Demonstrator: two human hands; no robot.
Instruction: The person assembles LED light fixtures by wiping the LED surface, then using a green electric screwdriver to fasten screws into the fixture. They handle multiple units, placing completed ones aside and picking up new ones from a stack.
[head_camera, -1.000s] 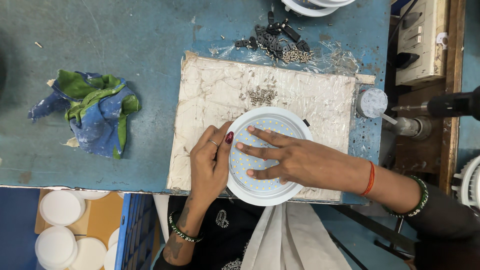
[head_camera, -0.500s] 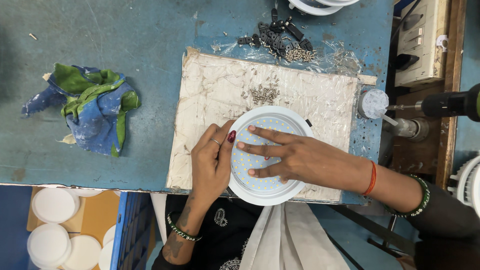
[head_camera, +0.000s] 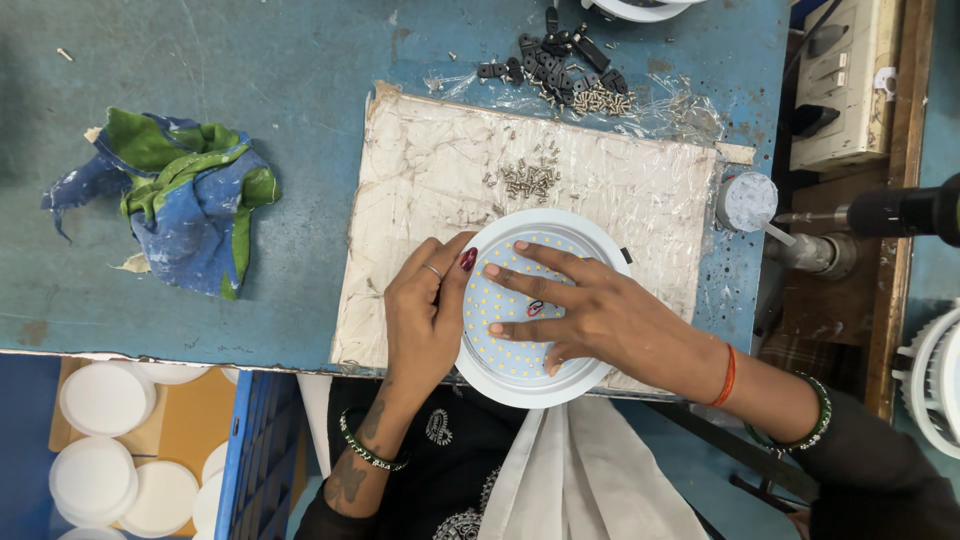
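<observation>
A round white lamp housing (head_camera: 545, 385) lies on a worn white mat (head_camera: 440, 170) at the near edge of the blue bench. Inside it sits a disc dotted with small yellow LEDs. My right hand (head_camera: 585, 310) lies flat on that disc, fingers spread and pointing left. My left hand (head_camera: 425, 315) rests against the housing's left rim, its thumb on the rim's edge. A small heap of silver screws (head_camera: 530, 178) lies on the mat just beyond the lamp.
A crumpled blue and green rag (head_camera: 185, 195) lies at the left. Black clips and more screws (head_camera: 565, 75) sit at the far side. A powered screwdriver (head_camera: 890, 212) and a switch box (head_camera: 845, 85) stand at the right. White round covers (head_camera: 105, 400) lie below the bench, lower left.
Both hands stay on the lamp housing with hardly any shift. The view has moved very slightly.
</observation>
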